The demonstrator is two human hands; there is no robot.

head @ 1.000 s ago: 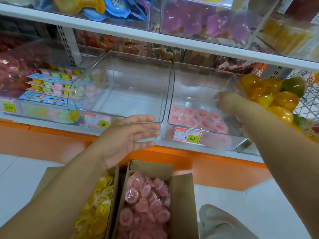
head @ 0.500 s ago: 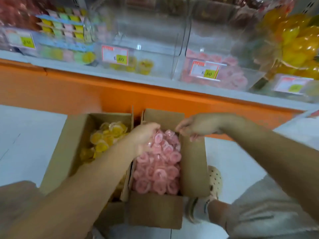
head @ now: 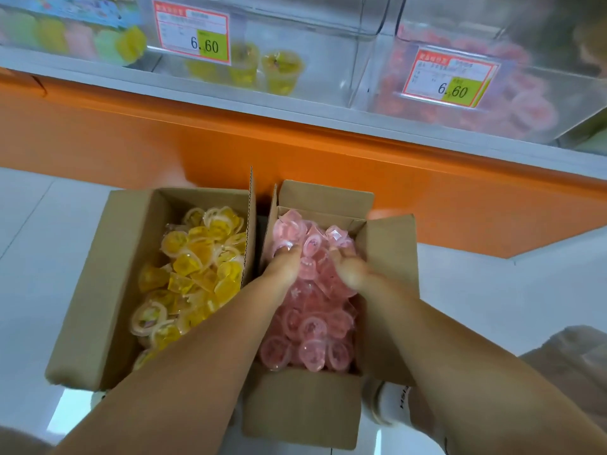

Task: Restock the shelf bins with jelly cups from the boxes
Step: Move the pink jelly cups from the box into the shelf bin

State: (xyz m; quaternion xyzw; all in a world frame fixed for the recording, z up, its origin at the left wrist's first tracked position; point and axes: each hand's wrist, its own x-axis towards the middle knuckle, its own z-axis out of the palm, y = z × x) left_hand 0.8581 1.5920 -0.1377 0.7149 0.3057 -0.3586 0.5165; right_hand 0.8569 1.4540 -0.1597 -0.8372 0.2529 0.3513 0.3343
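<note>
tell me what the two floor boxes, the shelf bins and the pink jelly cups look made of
Left box and right box: brown corrugated cardboard, matte; a flap's cut edge looks wavy.
Shelf bins: clear rigid plastic, possibly acrylic, glossy; the cups inside show through.
Pink jelly cups: thin translucent plastic, shiny with glints; lids probably film.

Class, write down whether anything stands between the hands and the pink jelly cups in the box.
Nothing visible does: the left hand and right hand grip the pink jelly cups inside the open cardboard box.
</note>
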